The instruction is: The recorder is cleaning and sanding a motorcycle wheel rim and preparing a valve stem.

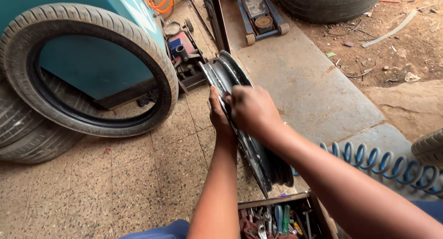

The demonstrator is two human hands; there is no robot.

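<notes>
A dark metal wheel rim (pixel 230 73) stands upright on its edge on the tiled floor, seen nearly edge-on. My left hand (pixel 218 113) grips its near edge from the left side. My right hand (pixel 251 109) closes over the same edge from the right, fingers wrapped on the rim's lip. Both forearms reach in from the bottom of the view. The rim's lower part (pixel 272 165) runs down behind my right arm.
A bare tyre (pixel 92 68) leans against a teal machine (pixel 83 59), with more tyres (pixel 27 137) behind. A blue floor jack (pixel 258 13) lies ahead, a coiled blue air hose (pixel 383 163) at right, an open wooden toolbox (pixel 281 218) below.
</notes>
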